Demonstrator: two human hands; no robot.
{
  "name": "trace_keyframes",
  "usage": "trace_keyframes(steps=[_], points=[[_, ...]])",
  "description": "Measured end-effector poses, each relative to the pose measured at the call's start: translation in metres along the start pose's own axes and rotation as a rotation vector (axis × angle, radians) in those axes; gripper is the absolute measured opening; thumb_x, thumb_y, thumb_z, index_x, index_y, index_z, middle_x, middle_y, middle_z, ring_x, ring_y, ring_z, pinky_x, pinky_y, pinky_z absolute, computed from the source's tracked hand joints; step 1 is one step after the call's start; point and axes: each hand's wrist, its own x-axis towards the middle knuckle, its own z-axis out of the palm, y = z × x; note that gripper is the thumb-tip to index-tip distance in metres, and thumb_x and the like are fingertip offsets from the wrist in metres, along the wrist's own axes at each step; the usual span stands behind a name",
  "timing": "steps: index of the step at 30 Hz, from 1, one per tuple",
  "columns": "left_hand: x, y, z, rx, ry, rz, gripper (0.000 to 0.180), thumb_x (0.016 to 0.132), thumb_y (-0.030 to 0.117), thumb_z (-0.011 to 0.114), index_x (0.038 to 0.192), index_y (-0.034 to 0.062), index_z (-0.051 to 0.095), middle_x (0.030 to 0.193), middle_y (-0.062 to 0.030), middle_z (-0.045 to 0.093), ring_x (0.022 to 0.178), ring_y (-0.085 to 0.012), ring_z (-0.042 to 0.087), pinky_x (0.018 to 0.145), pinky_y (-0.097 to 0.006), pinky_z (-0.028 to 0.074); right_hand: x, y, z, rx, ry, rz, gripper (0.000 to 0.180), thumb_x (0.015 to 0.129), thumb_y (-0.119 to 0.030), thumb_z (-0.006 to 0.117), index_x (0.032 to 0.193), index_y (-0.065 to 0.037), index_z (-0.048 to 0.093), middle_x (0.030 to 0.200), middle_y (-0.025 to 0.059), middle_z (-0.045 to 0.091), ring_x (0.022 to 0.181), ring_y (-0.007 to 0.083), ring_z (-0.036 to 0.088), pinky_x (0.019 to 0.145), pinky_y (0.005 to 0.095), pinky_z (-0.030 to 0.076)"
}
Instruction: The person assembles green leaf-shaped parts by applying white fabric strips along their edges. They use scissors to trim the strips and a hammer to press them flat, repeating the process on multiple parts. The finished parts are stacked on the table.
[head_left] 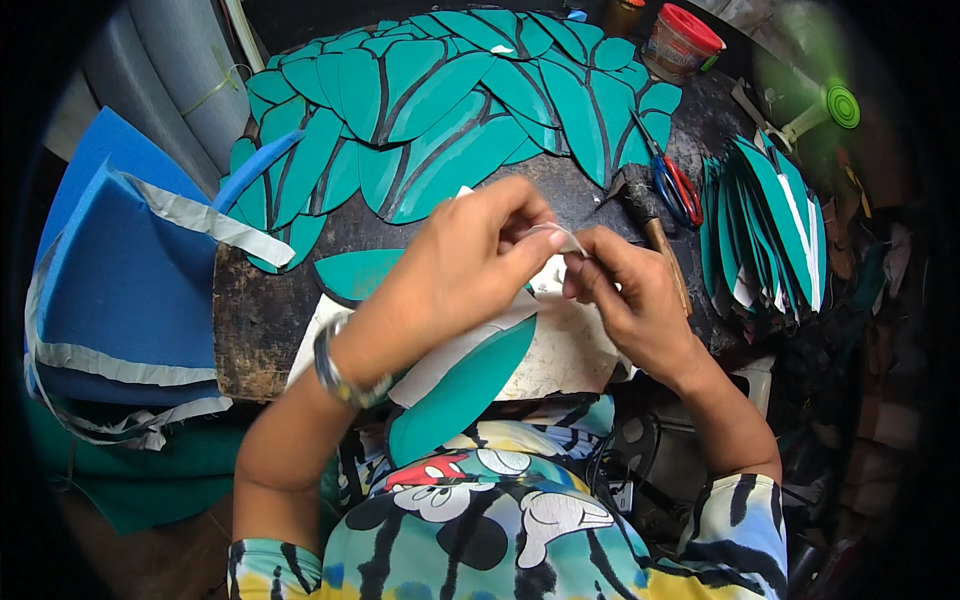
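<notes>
My left hand (470, 260) and my right hand (625, 290) meet over a dark worn worktable (270, 310). Together they pinch a thin white paper backing strip (562, 236) and hold it up between the fingertips. Under my hands a long teal leaf-shaped piece (460, 390) with a white underside slants down toward my lap. A metal watch sits on my left wrist.
Many teal leaf-shaped cut-outs (440, 110) cover the far half of the table. Another fanned stack (775, 220) lies at the right. Red-handled scissors (675, 180) and a hammer (645, 215) lie between them. A red-lidded jar (682, 40) stands at the back, blue foam sheets (120, 270) at the left.
</notes>
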Motion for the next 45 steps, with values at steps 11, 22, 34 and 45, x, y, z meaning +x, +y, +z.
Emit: trace_keyframes(steps=[11, 22, 34, 45], points=[[-0.085, -0.042, 0.057, 0.698, 0.166, 0.315, 0.053, 0.086, 0.004, 0.074, 0.133, -0.0114, 0.055, 0.111, -0.0218, 0.059, 0.095, -0.0323, 0.059, 0.08, -0.041, 0.052, -0.025, 0.033, 0.018, 0.466, -0.042, 0.325, 0.02, 0.111, -0.015, 0.043, 0.117, -0.004, 0.058, 0.084, 0.003, 0.064, 0.068, 0.0028, 0.053, 0.057, 0.02, 0.041], [-0.07, -0.042, 0.061, 0.64, 0.215, 0.312, 0.041, 0.082, -0.002, 0.069, 0.121, -0.0129, 0.06, 0.106, -0.0189, 0.062, 0.09, -0.0326, 0.062, 0.079, -0.039, 0.055, -0.034, 0.033, 0.036, 0.212, 0.145, 0.215, 0.018, 0.092, -0.005, 0.069, 0.105, 0.001, 0.059, 0.087, 0.012, 0.07, 0.077, 0.0165, 0.068, 0.07, 0.0305, 0.053], [-0.084, -0.049, 0.056, 0.608, 0.133, 0.312, 0.046, 0.081, -0.007, 0.068, 0.127, -0.0113, 0.06, 0.118, -0.0222, 0.058, 0.101, -0.0349, 0.061, 0.085, -0.041, 0.055, -0.027, 0.02, 0.047, 0.07, 0.013, 0.203, 0.033, 0.083, 0.004, 0.065, 0.111, -0.003, 0.049, 0.091, 0.0182, 0.061, 0.085, 0.0342, 0.066, 0.076, 0.0402, 0.051], [-0.082, -0.045, 0.056, 0.616, 0.062, 0.287, 0.048, 0.085, 0.001, 0.069, 0.131, -0.0076, 0.059, 0.121, -0.0208, 0.053, 0.106, -0.0354, 0.055, 0.091, -0.044, 0.051, -0.014, 0.02, 0.018, 0.342, 0.138, 0.431, 0.023, 0.098, -0.02, 0.062, 0.112, -0.004, 0.054, 0.09, 0.0016, 0.058, 0.08, 0.0127, 0.056, 0.072, 0.0268, 0.045]])
